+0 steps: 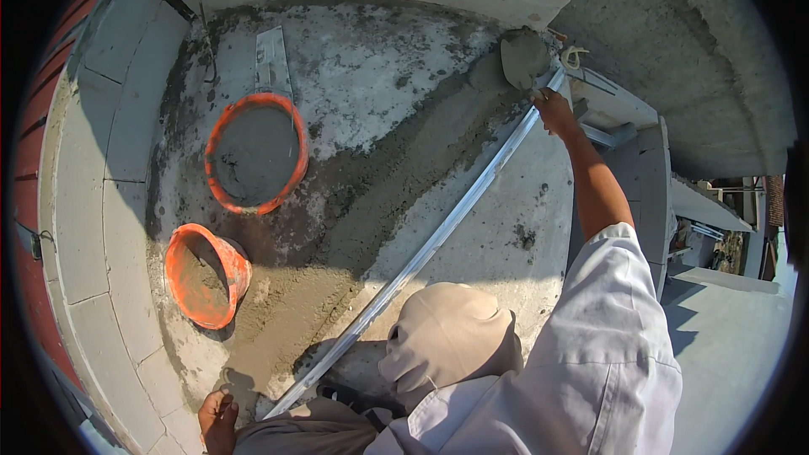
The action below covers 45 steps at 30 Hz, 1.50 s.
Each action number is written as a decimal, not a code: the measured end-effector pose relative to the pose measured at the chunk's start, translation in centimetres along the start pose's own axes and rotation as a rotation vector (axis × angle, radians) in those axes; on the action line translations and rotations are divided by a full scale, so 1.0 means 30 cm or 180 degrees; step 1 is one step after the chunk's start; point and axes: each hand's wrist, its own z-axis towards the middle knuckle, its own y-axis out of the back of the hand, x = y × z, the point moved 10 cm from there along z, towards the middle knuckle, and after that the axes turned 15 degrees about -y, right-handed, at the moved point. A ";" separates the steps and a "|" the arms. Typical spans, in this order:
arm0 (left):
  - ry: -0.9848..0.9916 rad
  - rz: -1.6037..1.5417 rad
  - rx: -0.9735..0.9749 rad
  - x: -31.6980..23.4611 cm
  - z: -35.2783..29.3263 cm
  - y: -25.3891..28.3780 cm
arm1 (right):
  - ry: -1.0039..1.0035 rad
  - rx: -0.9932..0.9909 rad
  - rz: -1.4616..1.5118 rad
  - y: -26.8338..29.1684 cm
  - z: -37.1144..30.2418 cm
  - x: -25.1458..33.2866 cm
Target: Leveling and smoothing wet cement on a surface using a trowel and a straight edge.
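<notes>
White sleeve (602,312) nearest. Right hand (554,112) closed, apparently on the trowel (524,61), handle hidden; blade just past fingers, over the mortar strip's (396,177) far end. Metal bar (430,250) passes those fingers. Left hand (217,423) curled, can't tell if holding; orange buckets (239,276) beyond, handy to strip.

Lt. grey shirt (539,404) w/ seamed slv. (619,303), beige trousers (451,333) worn.

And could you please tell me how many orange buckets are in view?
2, both at left: the fuller bucket farther away, the other bucket nearer the left hand.
</notes>
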 end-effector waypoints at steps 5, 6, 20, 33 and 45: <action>0.0185 -0.0089 0.0288 0.015 0.034 -0.040 | 0.0735 0.0142 -0.0064 -0.221 -0.324 -0.023; 0.0169 -0.0185 0.0312 0.010 0.037 -0.051 | 0.1023 0.0061 -0.0067 -0.271 -0.378 -0.024; -0.1299 0.1225 0.0363 -0.160 -0.049 -0.061 | 0.3177 0.0191 -0.0498 -0.264 -1.189 0.900; -0.1037 0.1348 0.0232 -0.193 -0.147 0.011 | 0.1515 0.2401 -0.0312 -0.866 -1.223 1.008; -0.1162 0.1070 0.0403 -0.098 -0.082 -0.023 | 0.1696 0.2078 0.1472 -0.705 -1.171 0.892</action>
